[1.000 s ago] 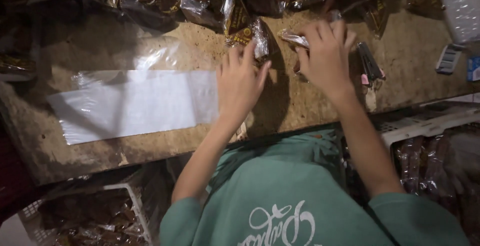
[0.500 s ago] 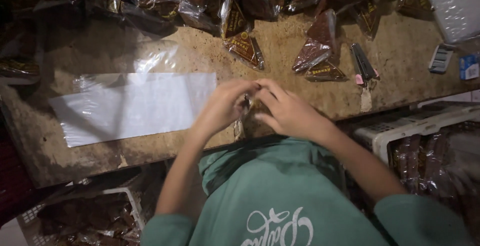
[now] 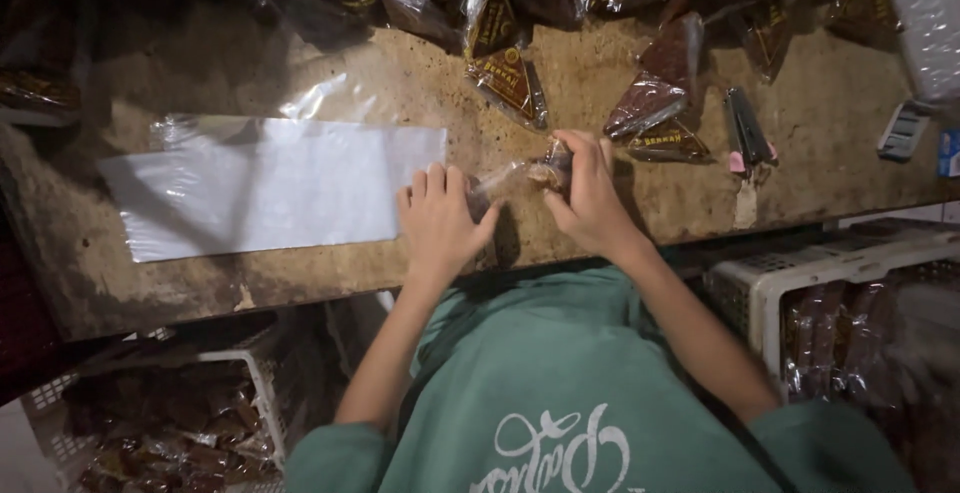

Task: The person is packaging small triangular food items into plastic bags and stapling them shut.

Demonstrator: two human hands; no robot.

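A small clear packet (image 3: 520, 175) with brown food in it lies near the front edge of the worn wooden table (image 3: 830, 153). My right hand (image 3: 585, 198) grips its filled end from the right. My left hand (image 3: 440, 223) rests palm down on the table, its thumb pressing the packet's empty clear end and its fingers touching the edge of a flat stack of clear bags (image 3: 270, 188).
Filled triangular packets (image 3: 510, 78) (image 3: 650, 103) (image 3: 670, 141) lie further back, with a heap more along the far edge. A black clip-like tool (image 3: 745, 128) lies to the right. White crates of packets stand below the table at right (image 3: 800, 283) and lower left (image 3: 240, 383).
A second ago both hands reached for the packets at the back. They then drew one packet toward the front edge, and now the left hand has flattened beside it.
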